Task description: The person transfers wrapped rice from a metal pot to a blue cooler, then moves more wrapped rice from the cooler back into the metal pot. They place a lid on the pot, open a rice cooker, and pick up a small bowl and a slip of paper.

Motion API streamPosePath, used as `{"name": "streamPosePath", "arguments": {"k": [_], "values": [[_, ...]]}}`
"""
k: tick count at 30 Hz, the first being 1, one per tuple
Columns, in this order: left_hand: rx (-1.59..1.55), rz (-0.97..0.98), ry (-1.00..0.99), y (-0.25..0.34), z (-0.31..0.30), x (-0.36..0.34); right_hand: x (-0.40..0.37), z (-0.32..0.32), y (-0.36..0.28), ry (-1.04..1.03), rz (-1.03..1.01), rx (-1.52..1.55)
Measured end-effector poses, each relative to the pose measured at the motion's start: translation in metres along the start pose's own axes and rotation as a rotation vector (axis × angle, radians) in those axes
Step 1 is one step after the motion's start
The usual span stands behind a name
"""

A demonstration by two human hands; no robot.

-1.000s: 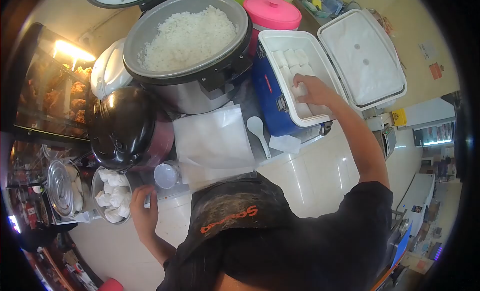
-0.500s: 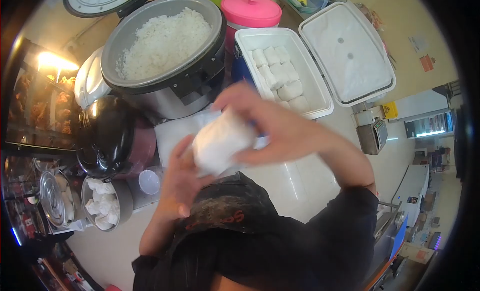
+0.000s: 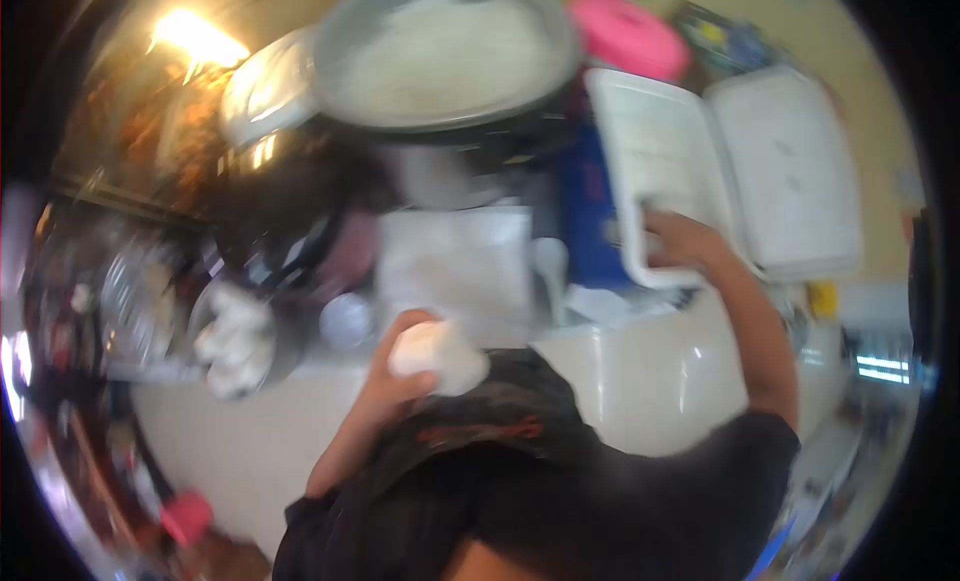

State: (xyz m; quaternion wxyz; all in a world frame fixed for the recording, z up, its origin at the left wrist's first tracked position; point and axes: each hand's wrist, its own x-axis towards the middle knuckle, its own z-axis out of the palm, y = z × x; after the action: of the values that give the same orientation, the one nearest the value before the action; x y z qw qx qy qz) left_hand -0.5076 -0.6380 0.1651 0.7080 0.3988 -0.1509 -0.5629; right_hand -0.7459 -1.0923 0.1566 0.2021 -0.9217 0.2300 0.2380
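Note:
My left hand [image 3: 395, 376] is closed around a white wrapped bundle [image 3: 455, 361], held in front of my dark apron [image 3: 520, 381]. My right hand [image 3: 685, 243] reaches into the near end of a white plastic tub [image 3: 637, 196]; its fingers are smeared by motion, so I cannot make out whether they grip anything. Blurred white bundles [image 3: 665, 161] lie inside that tub. Between my hands and the cooker, a white sheet [image 3: 455, 266] is spread on the counter, with a pale spoon-like utensil [image 3: 549, 271] to its right.
A large rice cooker [image 3: 450, 116] full of white rice [image 3: 450, 56] stands behind the sheet. Right of the tub lies its white lid [image 3: 785, 171]. On the left are a dark pot [image 3: 270, 211], a clear cup [image 3: 348, 321] and a pot of white bundles [image 3: 235, 341]. A pink lid [image 3: 630, 36] sits at the back.
My right hand has let go of the white bundle and moved right into the tub. My left hand keeps the bundle alone, lower down. The whole view has shifted.

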Motion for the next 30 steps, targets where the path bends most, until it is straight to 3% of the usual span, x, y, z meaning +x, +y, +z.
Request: {"name": "streamPosePath", "arguments": {"k": [2, 4, 5, 7, 8, 9, 10, 12, 14, 19, 22, 25, 27, 30], "values": [[0.152, 0.034, 0.098, 0.007, -0.005, -0.011, 0.012, -0.004, 0.006, -0.071, -0.22, -0.014], [0.14, 0.085, 0.155, 0.012, -0.011, -0.025, 0.039, -0.009, 0.023, -0.277, -0.058, 0.162], [0.127, 0.099, 0.185, 0.018, -0.016, -0.036, 0.044, -0.001, 0.032, -0.158, -0.192, 0.088], [0.008, 0.353, 0.31, 0.022, -0.051, -0.07, 0.042, 0.017, 0.038, -0.135, -0.051, 0.449], [-0.059, 0.486, 0.359, 0.026, -0.069, -0.088, 0.032, 0.0, -0.001, -0.047, -0.071, 0.253], [0.023, 0.567, 0.552, 0.039, -0.084, -0.101, 0.028, -0.002, -0.008, 0.008, -0.035, 0.327], [0.107, 0.646, 0.738, 0.056, -0.099, -0.119, 0.024, -0.004, -0.013, 0.071, 0.004, 0.401], [0.665, 0.631, 1.108, 0.098, -0.124, -0.148, 0.015, -0.02, -0.014, 0.136, 0.047, 0.364], [1.152, 0.696, 1.168, 0.133, -0.161, -0.162, -0.001, -0.051, -0.009, 0.144, 0.056, 0.143], [1.564, 0.471, 1.051, 0.171, -0.272, -0.137, -0.038, -0.105, -0.088, 0.193, 0.11, 0.46], [1.844, 0.062, 0.916, 0.164, -0.318, -0.131, -0.047, -0.115, -0.129, 0.311, -0.098, 0.542], [1.922, -0.19, 0.853, 0.179, -0.327, -0.12, -0.056, -0.123, -0.21, 0.377, -0.048, 0.486], [1.975, -0.435, 0.815, 0.186, -0.313, -0.112, -0.056, -0.121, -0.263, 0.347, -0.12, 0.531], [2.023, -0.56, 0.884, 0.174, -0.294, -0.095, -0.046, -0.112, -0.331, 0.285, -0.318, 0.49]]}}
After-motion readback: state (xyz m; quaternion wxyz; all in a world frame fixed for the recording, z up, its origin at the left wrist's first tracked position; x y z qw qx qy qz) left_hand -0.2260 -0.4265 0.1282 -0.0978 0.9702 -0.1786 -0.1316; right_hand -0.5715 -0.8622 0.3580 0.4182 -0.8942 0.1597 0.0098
